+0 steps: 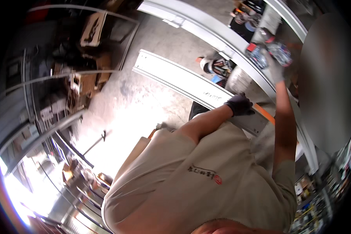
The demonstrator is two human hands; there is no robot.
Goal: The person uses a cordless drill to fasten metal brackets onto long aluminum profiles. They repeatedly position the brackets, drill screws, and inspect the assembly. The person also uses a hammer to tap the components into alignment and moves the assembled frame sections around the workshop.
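A long pale metal beam point(175, 76) lies slanting in front of my body, with small handwritten marks on its face. My left hand point(241, 105), in a dark glove, is at the beam's near edge, its fingers curled closed over it. An orange strip point(264, 114) runs along the beam just right of that hand. My right arm reaches farther out, and my right hand point(276, 70), in a grey glove, is smeared by motion. Beside its fingers are a clear plastic bag with red bits point(280, 54) and another clear bag point(257, 56); whether it grips either is unclear.
A second long metal beam point(206, 33) crosses beyond the first. Between them stands a bucket of tools point(218, 67). More tools point(247, 17) are heaped at the far side. Cardboard boxes point(82, 84) are stacked at left; a large blurred grey shape point(331, 85) fills the right.
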